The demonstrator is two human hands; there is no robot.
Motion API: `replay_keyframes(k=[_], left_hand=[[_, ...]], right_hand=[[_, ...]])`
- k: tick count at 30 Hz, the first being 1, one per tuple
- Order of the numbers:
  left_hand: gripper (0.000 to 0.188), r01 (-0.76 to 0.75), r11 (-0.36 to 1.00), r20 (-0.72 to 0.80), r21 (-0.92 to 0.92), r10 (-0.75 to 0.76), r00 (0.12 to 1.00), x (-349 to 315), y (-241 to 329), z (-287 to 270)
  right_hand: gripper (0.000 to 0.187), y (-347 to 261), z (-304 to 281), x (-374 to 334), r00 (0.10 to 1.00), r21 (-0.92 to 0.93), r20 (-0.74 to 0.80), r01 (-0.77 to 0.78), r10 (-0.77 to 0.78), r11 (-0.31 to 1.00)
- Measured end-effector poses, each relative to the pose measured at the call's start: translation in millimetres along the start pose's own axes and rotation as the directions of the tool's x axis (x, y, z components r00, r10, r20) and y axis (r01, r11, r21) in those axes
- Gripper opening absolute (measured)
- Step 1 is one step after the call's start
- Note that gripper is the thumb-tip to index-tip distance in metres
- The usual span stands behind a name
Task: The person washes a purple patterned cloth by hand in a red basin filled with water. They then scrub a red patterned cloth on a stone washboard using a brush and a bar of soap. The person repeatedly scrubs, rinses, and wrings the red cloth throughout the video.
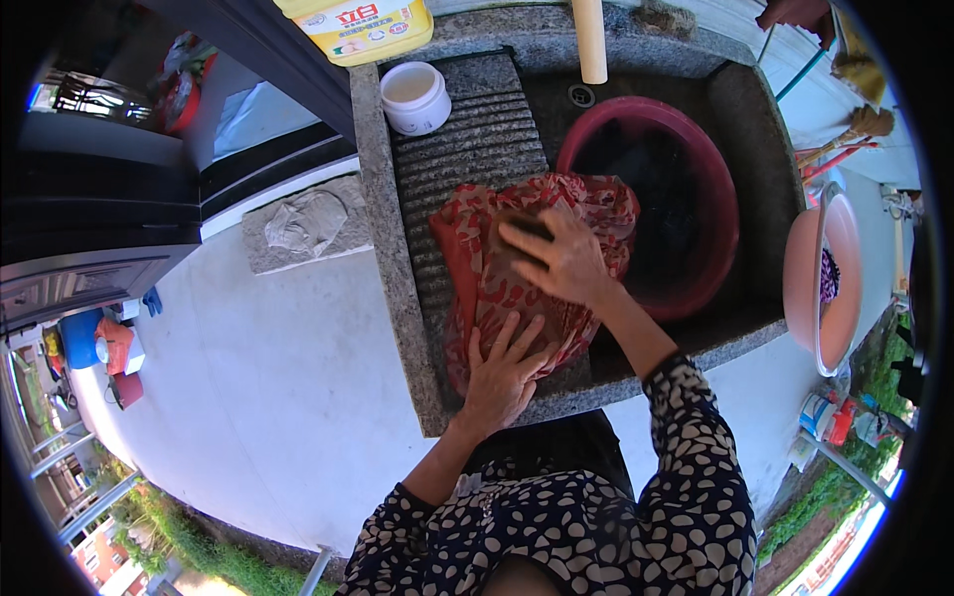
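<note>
A wet red garment or cloth with a tan pattern (467,258) is spread over the ribbed washboard slope of a stone sink (393,248). My left hand (502,379) lies on its near part, fingers spread and pressing it down. Over the upper part, my right hand (568,260) is bent around what looks like a brown scrubbing brush (519,226), blurred and partly covered by the fingers. The cloth's right edge overlaps the rim of a red basin (730,219) holding dark water, which stands in the sink.
A white tub (415,97) stands at the washboard's top left, beside a yellow jug (363,30) on the ledge. A pale pipe (589,45) hangs over the sink near the drain (581,95). At right is a pink basin (840,288) with dark patterned cloth inside.
</note>
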State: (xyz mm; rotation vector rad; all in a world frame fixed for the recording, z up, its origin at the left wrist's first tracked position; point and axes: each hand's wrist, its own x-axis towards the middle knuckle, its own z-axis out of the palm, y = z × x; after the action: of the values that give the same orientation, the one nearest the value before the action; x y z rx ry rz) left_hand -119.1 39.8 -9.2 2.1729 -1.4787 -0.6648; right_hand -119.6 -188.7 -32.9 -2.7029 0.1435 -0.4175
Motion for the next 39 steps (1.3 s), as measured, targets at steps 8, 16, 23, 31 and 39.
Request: replay_keyframes(k=[8,16,23,31,39], left_hand=[[0.056,0.007,0.998,-0.016,-0.062,-0.008,1.000,4.8,0.8,-5.3],[0.051,-0.016,1.000,0.025,-0.014,0.016,1.000,0.9,-3.7,-5.3],[0.054,-0.060,0.997,-0.011,-0.046,0.059,0.998,6.1,1.5,-7.0],[0.060,-0.116,0.977,0.028,-0.177,0.122,0.992,-1.4,-11.1,3.7],[0.062,-0.182,0.981,0.058,-0.062,0.185,0.981,4.7,-4.2,-5.1]], right_hand=[[0.048,21.0,7.2,37.8,0.996,0.017,-0.083,-0.011,0.013,1.000],[0.048,-38.5,10.2,4.0,0.989,-0.005,0.027,0.148,-0.148,0.989],[0.042,14.0,29.6,64.7,0.980,0.017,-0.156,-0.118,0.120,0.993],[0.048,-71.7,-7.3,-16.0,0.958,0.119,0.150,0.230,-0.246,0.966],[0.047,0.6,30.1,49.1,0.989,-0.025,-0.116,-0.093,0.089,0.995]])
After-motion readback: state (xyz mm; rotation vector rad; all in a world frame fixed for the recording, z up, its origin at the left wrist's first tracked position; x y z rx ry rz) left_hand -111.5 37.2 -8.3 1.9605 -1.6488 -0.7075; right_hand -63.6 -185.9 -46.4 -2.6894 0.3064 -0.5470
